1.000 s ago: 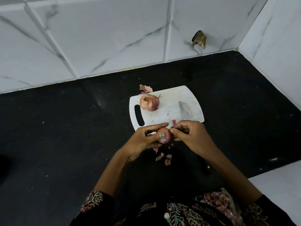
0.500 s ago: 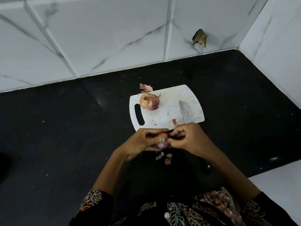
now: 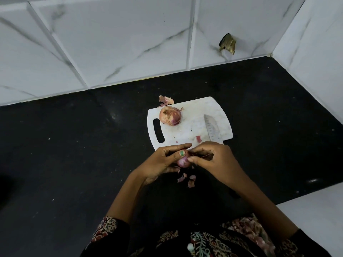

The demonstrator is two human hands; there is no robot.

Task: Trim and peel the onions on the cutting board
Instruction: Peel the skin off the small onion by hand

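A small purple onion is held just in front of the white cutting board, above the black counter. My left hand grips it, thumb on top. My right hand pinches at the onion's right side, fingers curled against its skin. A second onion with dry brownish skin lies on the board's far left part. A knife blade rests on the board's right side, its handle hidden under my right hand and forearm.
Peel scraps lie on the counter below my hands, one scrap on the board, and more skin behind the board. Marble-tiled walls close off the back and right. A white surface is at lower right.
Both hands stay at the board's near edge, working the small onion. My right fingers have shifted closer against it, and the onion has turned slightly in my left hand.
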